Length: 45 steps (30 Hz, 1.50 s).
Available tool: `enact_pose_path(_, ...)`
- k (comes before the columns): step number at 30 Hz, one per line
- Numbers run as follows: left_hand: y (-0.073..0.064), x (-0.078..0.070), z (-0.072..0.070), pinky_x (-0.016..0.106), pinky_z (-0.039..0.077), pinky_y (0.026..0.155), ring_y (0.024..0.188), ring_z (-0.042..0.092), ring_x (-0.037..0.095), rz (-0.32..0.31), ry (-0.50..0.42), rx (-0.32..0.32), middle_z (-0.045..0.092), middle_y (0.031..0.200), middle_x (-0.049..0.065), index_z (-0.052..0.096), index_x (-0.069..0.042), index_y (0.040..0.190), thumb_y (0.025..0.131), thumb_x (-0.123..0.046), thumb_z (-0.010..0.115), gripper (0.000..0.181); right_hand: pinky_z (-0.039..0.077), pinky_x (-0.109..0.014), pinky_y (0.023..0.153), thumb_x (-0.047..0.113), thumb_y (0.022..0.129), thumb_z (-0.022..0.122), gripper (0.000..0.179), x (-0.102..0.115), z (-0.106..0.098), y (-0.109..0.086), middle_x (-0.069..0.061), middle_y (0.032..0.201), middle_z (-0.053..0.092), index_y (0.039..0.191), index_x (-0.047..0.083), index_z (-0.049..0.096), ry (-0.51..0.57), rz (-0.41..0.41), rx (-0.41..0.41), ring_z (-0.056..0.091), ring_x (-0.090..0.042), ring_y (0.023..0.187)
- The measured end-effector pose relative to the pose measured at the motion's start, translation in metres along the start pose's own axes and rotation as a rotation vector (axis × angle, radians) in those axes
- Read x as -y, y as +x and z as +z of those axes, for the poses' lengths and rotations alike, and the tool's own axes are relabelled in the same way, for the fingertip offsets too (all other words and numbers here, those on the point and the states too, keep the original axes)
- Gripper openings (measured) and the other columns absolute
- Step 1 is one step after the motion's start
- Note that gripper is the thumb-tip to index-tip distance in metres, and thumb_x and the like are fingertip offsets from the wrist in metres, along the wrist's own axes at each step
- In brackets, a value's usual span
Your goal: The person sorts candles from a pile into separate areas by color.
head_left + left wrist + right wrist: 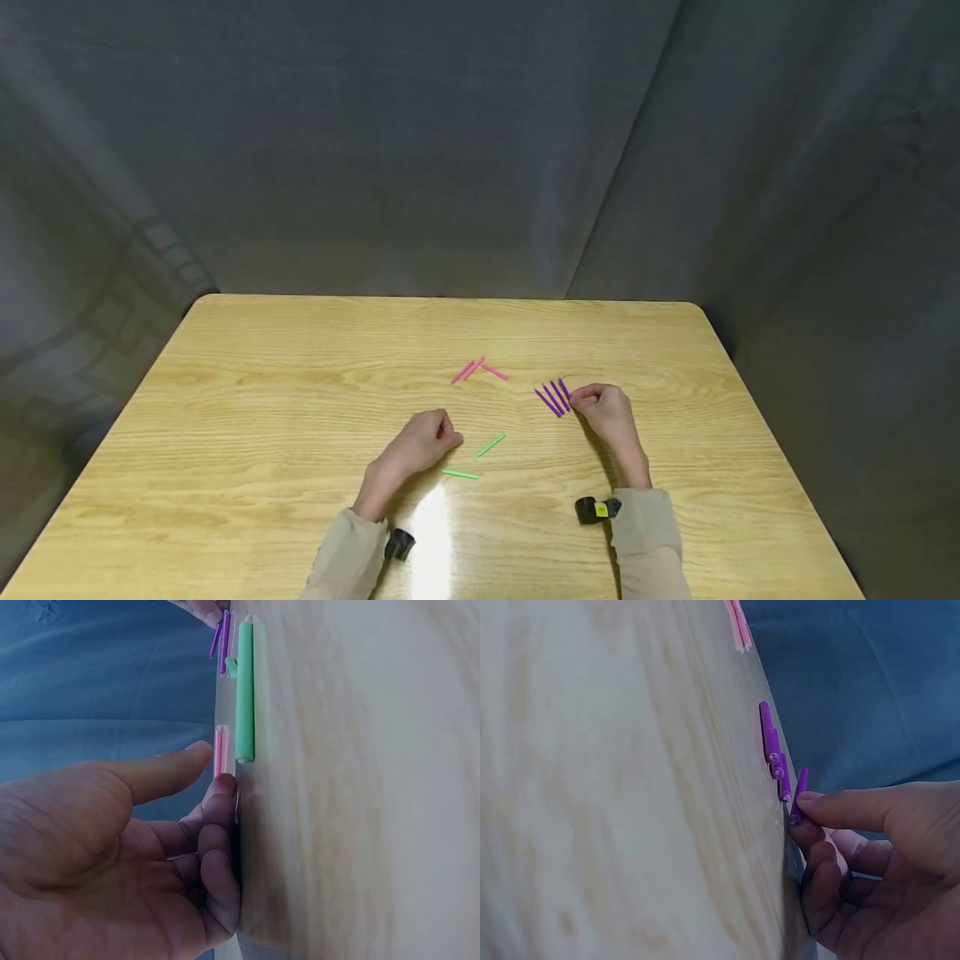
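Observation:
My right hand (609, 412) pinches one slim purple candle (801, 784) between thumb and forefinger. Beside it several more purple candles (547, 403) lie side by side, slanted, on the table. My left hand (418, 443) rests on the tabletop, its fingers loosely bent and the thumb apart from them in the left wrist view; it holds nothing. Nearest to that hand are two green candles, one lying almost crosswise (461, 474) and one slanted (491, 445). Farther back lie three pink candles (462, 372), two roughly parallel and one angled the other way.
Everything lies on a light wood-grain table (285, 358) with rounded far corners. Dark grey curtains (375, 167) hang behind it and at both sides. A black wrist camera (588, 510) is on the right wrist, another (399, 545) on the left.

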<state>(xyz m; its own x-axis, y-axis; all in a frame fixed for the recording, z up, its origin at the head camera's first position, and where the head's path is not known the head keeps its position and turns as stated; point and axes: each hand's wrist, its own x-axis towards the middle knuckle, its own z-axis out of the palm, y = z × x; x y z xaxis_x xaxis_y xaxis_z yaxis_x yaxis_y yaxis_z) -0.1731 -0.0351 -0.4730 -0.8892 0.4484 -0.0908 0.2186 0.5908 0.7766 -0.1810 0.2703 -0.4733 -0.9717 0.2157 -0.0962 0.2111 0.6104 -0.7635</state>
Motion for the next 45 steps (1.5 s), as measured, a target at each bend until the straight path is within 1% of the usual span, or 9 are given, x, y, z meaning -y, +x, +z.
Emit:
enact_pose_path(5, -0.001, -0.001, 0.000, 0.024, 0.038, 0.057, 0.062, 0.044, 0.011, 0.003, 0.010, 0.003, 0.048, 0.069, -0.002, 0.052, -0.008, 0.075, 0.093, -0.011, 0.064, 0.021, 0.040, -0.024, 0.053, 0.007, 0.090, 0.066, 0.012, 0.002, -0.001, -0.001, -0.008, 0.076, 0.066, 0.091, -0.004, 0.070, -0.009, 0.006, 0.009, 0.053, -0.014, 0.062)
enact_pose_path(10, -0.002, -0.007, 0.001, 0.025, 0.039, 0.056, 0.062, 0.043, 0.012, 0.022, 0.036, 0.004, 0.048, 0.069, -0.001, 0.053, -0.006, 0.075, 0.092, -0.009, 0.064, 0.021, 0.042, -0.026, 0.056, 0.006, 0.089, 0.066, 0.011, 0.001, -0.001, 0.000, -0.008, 0.076, 0.066, 0.090, -0.004, 0.070, -0.023, 0.001, 0.015, 0.056, -0.016, 0.064)
enact_pose_path(14, -0.003, -0.010, 0.002, 0.024, 0.039, 0.057, 0.063, 0.044, 0.012, 0.005, 0.069, 0.007, 0.049, 0.070, -0.001, 0.053, -0.006, 0.076, 0.092, -0.009, 0.064, 0.020, 0.043, -0.027, 0.057, 0.008, 0.088, 0.068, 0.011, 0.000, -0.001, 0.001, -0.007, 0.074, 0.067, 0.088, -0.003, 0.070, -0.038, 0.001, 0.016, 0.056, -0.015, 0.063)
enact_pose_path(22, -0.003, -0.012, 0.004, 0.025, 0.041, 0.056, 0.061, 0.045, 0.012, -0.018, 0.152, -0.033, 0.050, 0.069, -0.002, 0.054, -0.008, 0.073, 0.091, -0.010, 0.066, 0.022, 0.039, -0.025, 0.053, 0.009, 0.088, 0.069, 0.010, -0.001, -0.001, 0.003, -0.004, 0.071, 0.067, 0.086, -0.001, 0.071, -0.032, 0.018, 0.015, 0.053, -0.013, 0.059)
enact_pose_path(26, -0.002, -0.015, 0.004, 0.026, 0.042, 0.058, 0.061, 0.046, 0.011, -0.020, 0.185, -0.057, 0.051, 0.068, -0.002, 0.053, -0.009, 0.070, 0.089, -0.009, 0.068, 0.024, 0.041, -0.027, 0.056, 0.009, 0.088, 0.069, 0.010, 0.000, -0.001, 0.003, -0.004, 0.071, 0.066, 0.085, -0.001, 0.070, -0.027, 0.017, 0.016, 0.054, -0.014, 0.060)
enact_pose_path(32, -0.003, -0.018, 0.005, 0.025, 0.042, 0.057, 0.061, 0.046, 0.011, -0.030, 0.175, -0.064, 0.052, 0.068, -0.003, 0.054, -0.008, 0.069, 0.087, -0.006, 0.069, 0.023, 0.042, -0.029, 0.057, 0.009, 0.088, 0.069, 0.010, 0.000, -0.001, 0.002, -0.004, 0.071, 0.065, 0.085, -0.001, 0.069, -0.015, 0.032, 0.024, 0.055, -0.015, 0.062)
enact_pose_path(35, -0.002, -0.020, 0.007, 0.024, 0.041, 0.055, 0.060, 0.046, 0.011, -0.038, 0.157, -0.046, 0.052, 0.068, -0.002, 0.054, -0.008, 0.070, 0.087, -0.006, 0.069, 0.023, 0.042, -0.028, 0.058, 0.009, 0.087, 0.070, 0.010, -0.001, -0.001, 0.003, -0.003, 0.071, 0.065, 0.084, 0.000, 0.069, -0.025, 0.029, 0.019, 0.055, -0.015, 0.062)
enact_pose_path(41, 0.004, -0.028, 0.013, 0.023, 0.041, 0.055, 0.060, 0.045, 0.010, -0.014, 0.124, -0.025, 0.055, 0.069, -0.003, 0.055, -0.008, 0.068, 0.087, -0.006, 0.070, 0.024, 0.041, -0.029, 0.058, 0.010, 0.086, 0.071, 0.011, -0.001, 0.000, 0.003, -0.003, 0.069, 0.065, 0.083, 0.000, 0.070, -0.024, 0.010, 0.015, 0.053, -0.015, 0.061)
enact_pose_path(45, 0.009, -0.034, 0.017, 0.023, 0.041, 0.055, 0.060, 0.046, 0.010, -0.017, 0.116, -0.008, 0.056, 0.071, -0.002, 0.055, -0.008, 0.068, 0.086, -0.008, 0.071, 0.024, 0.040, -0.029, 0.059, 0.010, 0.086, 0.071, 0.011, 0.000, -0.001, 0.003, -0.002, 0.068, 0.065, 0.082, 0.000, 0.070, -0.030, 0.006, 0.004, 0.052, -0.015, 0.060)
